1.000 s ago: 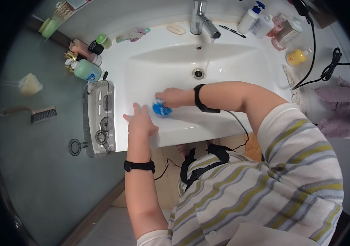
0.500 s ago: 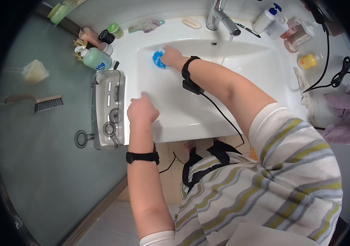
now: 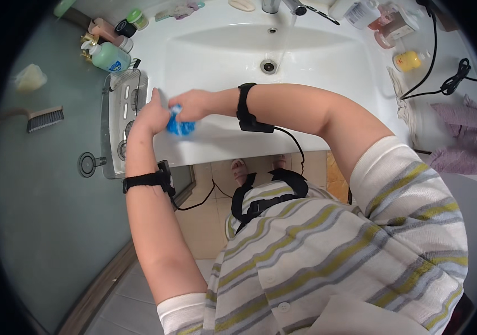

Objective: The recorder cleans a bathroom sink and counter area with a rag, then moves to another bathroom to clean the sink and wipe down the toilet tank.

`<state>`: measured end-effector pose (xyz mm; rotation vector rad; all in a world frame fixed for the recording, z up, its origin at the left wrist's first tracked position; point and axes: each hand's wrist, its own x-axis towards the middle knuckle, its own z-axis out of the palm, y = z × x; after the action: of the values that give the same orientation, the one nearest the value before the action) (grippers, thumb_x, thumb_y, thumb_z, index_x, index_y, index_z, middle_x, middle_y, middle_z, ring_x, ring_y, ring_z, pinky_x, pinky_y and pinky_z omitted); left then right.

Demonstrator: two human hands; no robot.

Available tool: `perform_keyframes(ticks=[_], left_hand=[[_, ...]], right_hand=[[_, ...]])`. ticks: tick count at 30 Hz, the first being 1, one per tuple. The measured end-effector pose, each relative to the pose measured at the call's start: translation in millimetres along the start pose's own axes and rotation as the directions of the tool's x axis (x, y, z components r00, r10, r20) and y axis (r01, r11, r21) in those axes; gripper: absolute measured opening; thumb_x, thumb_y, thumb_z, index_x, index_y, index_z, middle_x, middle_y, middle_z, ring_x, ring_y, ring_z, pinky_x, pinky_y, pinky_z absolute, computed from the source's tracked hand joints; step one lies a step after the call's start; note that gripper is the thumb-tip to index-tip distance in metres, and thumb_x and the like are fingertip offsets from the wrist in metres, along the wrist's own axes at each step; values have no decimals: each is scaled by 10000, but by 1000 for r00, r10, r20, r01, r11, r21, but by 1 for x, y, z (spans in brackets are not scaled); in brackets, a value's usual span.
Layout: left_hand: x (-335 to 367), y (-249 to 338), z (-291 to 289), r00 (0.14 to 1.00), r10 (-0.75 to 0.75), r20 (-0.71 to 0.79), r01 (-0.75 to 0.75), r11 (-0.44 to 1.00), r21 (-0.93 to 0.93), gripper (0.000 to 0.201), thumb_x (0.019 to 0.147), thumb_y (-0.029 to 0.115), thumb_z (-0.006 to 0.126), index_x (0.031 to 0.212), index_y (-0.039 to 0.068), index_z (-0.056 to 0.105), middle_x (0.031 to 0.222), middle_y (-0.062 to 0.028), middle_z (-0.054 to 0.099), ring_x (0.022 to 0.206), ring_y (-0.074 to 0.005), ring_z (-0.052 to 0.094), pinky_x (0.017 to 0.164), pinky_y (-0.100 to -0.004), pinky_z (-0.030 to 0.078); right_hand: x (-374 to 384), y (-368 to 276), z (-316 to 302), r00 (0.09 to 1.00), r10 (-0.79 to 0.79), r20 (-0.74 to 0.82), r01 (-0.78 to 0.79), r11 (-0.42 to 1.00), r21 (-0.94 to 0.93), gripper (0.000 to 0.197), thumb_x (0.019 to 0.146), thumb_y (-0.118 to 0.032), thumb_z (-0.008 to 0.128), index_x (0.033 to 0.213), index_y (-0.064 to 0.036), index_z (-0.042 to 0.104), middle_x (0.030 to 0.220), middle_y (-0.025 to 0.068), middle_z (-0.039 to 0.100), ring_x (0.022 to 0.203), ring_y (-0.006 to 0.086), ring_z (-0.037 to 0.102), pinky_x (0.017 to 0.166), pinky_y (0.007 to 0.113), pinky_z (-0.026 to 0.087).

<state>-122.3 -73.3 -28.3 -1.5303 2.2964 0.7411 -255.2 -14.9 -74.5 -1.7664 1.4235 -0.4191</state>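
My right hand is closed on a blue and white scrubbing sponge, pressed near the left front of the white sink. Motion blurs the sponge a little. Close beside it, my left hand lies at the sink's left edge, one finger stretched forward and nothing seen in its grasp; its other fingers are partly hidden. Water runs in a thin stream from the faucet toward the drain.
Left of the sink hangs a clear plastic rack, with a green pump bottle behind it. A brush hangs on the glass wall. Several bottles, a yellow bottle and a black cable are on the right.
My right hand has brought the sponge from the basin's back left toward its front left edge. My left hand has shifted left, and the view has tilted down, showing the drain.
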Motion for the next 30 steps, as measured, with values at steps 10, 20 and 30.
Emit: perform_keyframes(ticks=[10,20,30], left_hand=[[-13,25,5,998,49,35,-58,948,312,666,716,118,465,1335,28,239,1122,-269,504,1055,-351,504,900,-375,391],[-18,58,12,987,33,158,-108,862,495,400,691,101,462,1071,39,574,1055,-196,574,1011,-303,547,863,-366,427],[-42,40,42,976,191,109,-219,878,426,447,827,294,433,1205,59,471,1107,-277,498,1069,-415,451,941,-411,341]], right_hand=[[-40,1,-9,919,159,360,-188,981,46,635,704,-421,564,1218,-68,444,942,164,585,717,281,578,548,380,481],[-276,150,-91,619,780,96,-752,623,-213,489,696,-376,510,1083,-86,585,1051,151,590,948,303,565,825,394,437],[-159,24,-17,921,358,-153,-377,919,-116,449,679,-430,506,1007,-134,585,837,165,618,813,328,588,712,418,459]])
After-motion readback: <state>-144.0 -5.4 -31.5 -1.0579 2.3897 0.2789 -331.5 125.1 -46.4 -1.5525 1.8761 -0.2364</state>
